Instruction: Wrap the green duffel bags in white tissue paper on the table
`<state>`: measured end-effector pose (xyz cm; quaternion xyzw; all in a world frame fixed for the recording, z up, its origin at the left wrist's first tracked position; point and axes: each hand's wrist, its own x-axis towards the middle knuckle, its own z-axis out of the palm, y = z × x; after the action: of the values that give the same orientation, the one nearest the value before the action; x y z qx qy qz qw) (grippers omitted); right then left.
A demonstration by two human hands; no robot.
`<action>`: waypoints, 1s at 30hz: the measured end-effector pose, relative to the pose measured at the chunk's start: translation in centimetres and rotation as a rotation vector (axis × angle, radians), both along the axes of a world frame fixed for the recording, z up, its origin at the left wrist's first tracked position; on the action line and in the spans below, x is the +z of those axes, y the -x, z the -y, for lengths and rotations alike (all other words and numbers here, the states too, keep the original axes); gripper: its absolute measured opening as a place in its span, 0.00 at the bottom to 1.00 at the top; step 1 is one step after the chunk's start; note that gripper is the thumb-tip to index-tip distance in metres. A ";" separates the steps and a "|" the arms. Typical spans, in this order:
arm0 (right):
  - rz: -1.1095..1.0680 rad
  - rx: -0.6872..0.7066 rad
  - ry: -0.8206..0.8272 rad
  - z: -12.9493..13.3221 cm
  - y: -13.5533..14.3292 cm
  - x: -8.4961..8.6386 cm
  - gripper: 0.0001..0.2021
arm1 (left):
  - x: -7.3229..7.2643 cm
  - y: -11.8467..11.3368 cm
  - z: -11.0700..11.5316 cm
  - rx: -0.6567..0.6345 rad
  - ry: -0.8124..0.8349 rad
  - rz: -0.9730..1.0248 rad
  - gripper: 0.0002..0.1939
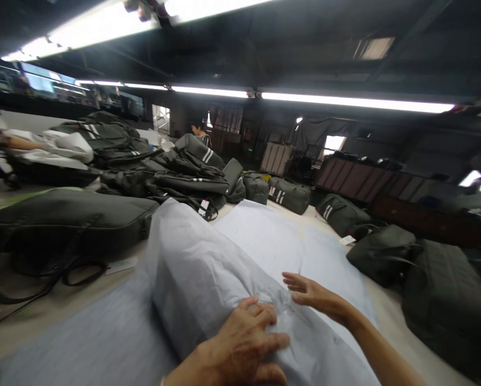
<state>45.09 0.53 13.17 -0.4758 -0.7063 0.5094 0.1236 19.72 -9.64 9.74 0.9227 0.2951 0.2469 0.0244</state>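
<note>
A bulky bundle wrapped in thin white paper (200,262) lies in front of me, its surface creased near my hands. My left hand (244,340) rests on top of the bundle, fingers slightly bent and apart, pressing on the paper. To its right, my right hand (315,295) hovers at the bundle's far side, fingers stretched out and holding nothing. What the paper covers is hidden. Flat white sheets (264,230) extend behind the bundle, and another pale sheet (87,332) spreads at the lower left.
A dark green bag (71,220) with straps lies at left. Several striped dark bags (187,177) are heaped behind, and more bags (385,252) line the table's right side. Another person's forearm (25,143) reaches over white material at far left. A person (202,134) is in the background.
</note>
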 end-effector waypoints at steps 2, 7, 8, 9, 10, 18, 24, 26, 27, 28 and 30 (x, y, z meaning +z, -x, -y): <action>-0.039 -0.044 -0.028 0.5 0.1 -0.2 0.46 | -1.0 -0.2 -0.4 -0.002 -0.079 -0.019 0.24; 0.175 -0.005 -0.065 0.7 -0.1 -1.4 0.40 | -3.1 -2.0 -2.1 0.042 -0.264 -0.085 0.11; 0.208 -0.053 -0.103 0.6 -0.4 -1.3 0.40 | -2.8 -2.1 -2.2 0.052 -0.306 -0.072 0.10; 0.232 -0.115 -0.149 0.6 -0.5 -0.8 0.41 | -2.3 -2.0 -2.2 0.053 -0.352 -0.035 0.10; 0.251 -0.178 -0.199 0.5 -0.6 -0.1 0.40 | -1.3 -1.3 -2.1 0.044 -0.393 0.020 0.12; 0.244 -0.299 -0.395 0.0 12.5 7.0 0.28 | 4.6 21.9 -6.5 0.465 -0.027 0.872 0.17; 0.125 -0.230 -0.384 -4.1 29.3 5.3 0.29 | 0.1 35.8 -14.8 0.709 0.695 1.174 0.30; 0.177 -0.245 -0.385 -5.8 32.7 4.6 0.29 | -1.1 36.8 -15.9 0.591 0.929 1.130 0.33; 0.202 -0.252 -0.379 -6.5 33.9 4.3 0.28 | -1.5 36.9 -16.2 0.518 1.032 1.100 0.33; 0.223 -0.255 -0.368 -7.0 34.9 4.1 0.24 | -1.8 36.8 -16.3 0.445 1.116 1.069 0.32; 0.247 -0.243 -0.338 -7.6 35.9 3.8 0.15 | -2.4 36.2 -16.3 0.319 1.223 1.021 0.28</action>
<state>9.16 8.16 16.95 -0.5886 -0.7288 0.3033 0.1747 -16.44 6.63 7.38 0.4665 0.4582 0.4332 0.6202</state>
